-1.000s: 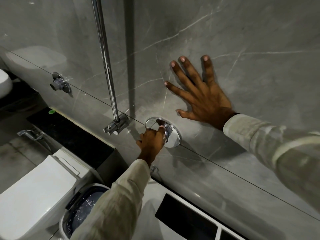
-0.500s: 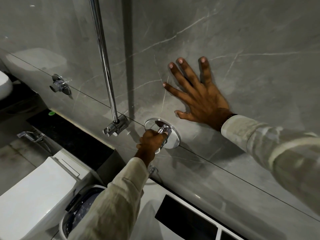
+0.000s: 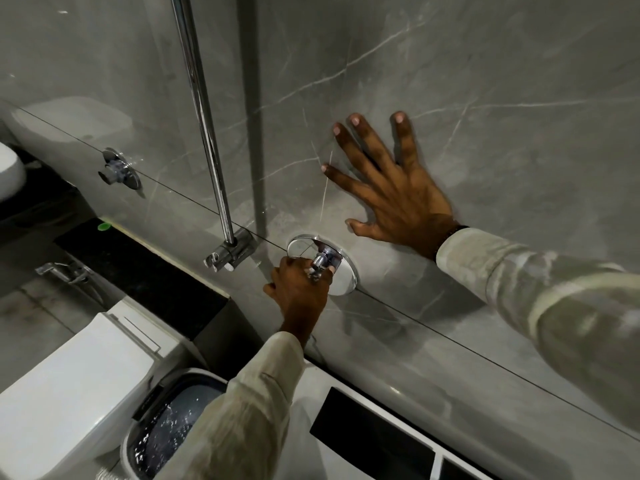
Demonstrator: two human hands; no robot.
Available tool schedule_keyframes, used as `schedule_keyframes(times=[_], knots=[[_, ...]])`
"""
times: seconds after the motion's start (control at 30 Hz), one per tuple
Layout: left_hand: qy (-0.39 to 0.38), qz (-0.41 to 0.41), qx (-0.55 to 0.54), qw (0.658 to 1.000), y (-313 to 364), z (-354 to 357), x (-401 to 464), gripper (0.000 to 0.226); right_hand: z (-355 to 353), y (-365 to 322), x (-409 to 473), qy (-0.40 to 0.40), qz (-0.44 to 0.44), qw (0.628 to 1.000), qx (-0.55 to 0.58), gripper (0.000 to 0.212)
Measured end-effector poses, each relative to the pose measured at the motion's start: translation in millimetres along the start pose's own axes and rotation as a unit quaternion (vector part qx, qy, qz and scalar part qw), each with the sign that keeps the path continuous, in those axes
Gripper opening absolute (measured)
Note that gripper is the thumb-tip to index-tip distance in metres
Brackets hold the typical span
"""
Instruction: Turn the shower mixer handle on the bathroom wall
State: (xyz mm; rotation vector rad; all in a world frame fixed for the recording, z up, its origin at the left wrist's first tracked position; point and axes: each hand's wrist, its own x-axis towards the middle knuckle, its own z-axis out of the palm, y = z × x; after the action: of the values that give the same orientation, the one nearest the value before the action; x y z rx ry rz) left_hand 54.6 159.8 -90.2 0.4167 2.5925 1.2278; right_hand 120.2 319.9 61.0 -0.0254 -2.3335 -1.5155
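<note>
The chrome shower mixer handle (image 3: 323,260) sticks out of a round chrome plate (image 3: 341,278) on the grey marble wall (image 3: 485,81). My left hand (image 3: 299,289) is closed around the handle from below, fingers wrapped over its lever; the handle's lower part is hidden by the fingers. My right hand (image 3: 394,195) lies flat on the wall above and to the right of the plate, fingers spread, holding nothing.
A chrome shower rail (image 3: 204,119) runs down to a bracket (image 3: 233,252) left of the mixer. A second chrome valve (image 3: 119,168) sits further left. Below are a white toilet (image 3: 69,386), a bucket of water (image 3: 166,431) and a hand sprayer (image 3: 65,271).
My left hand has slid lower on the handle and the chrome lever now shows above my fingers, so the handle has turned. My right hand stays flat on the wall.
</note>
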Motion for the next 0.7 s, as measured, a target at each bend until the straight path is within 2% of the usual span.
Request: schedule_keyframes(times=[0.13, 0.3, 0.43, 0.57, 0.7], knots=[[0.032, 0.035, 0.016, 0.999, -3, -4, -2, 0.043, 0, 0, 0, 0.0, -0.001, 1.0, 0.01, 0.116], [0.045, 0.068, 0.095, 0.992, -1, -9, 1, 0.038, 1, 0, 1, -0.008, -0.001, 1.0, 0.012, 0.116], [0.009, 0.113, 0.105, 0.988, -2, -15, 3, 0.04, -5, 0, 1, -0.026, 0.0, 1.0, 0.005, 0.114], [-0.036, 0.15, 0.092, 0.984, -11, -31, 4, 0.053, -14, 4, 0, -0.055, -0.003, 0.996, 0.067, 0.107], [0.025, 0.2, 0.124, 0.972, -19, -71, 8, 0.073, -35, 7, 14, -0.084, -0.033, 0.983, 0.161, 0.1]])
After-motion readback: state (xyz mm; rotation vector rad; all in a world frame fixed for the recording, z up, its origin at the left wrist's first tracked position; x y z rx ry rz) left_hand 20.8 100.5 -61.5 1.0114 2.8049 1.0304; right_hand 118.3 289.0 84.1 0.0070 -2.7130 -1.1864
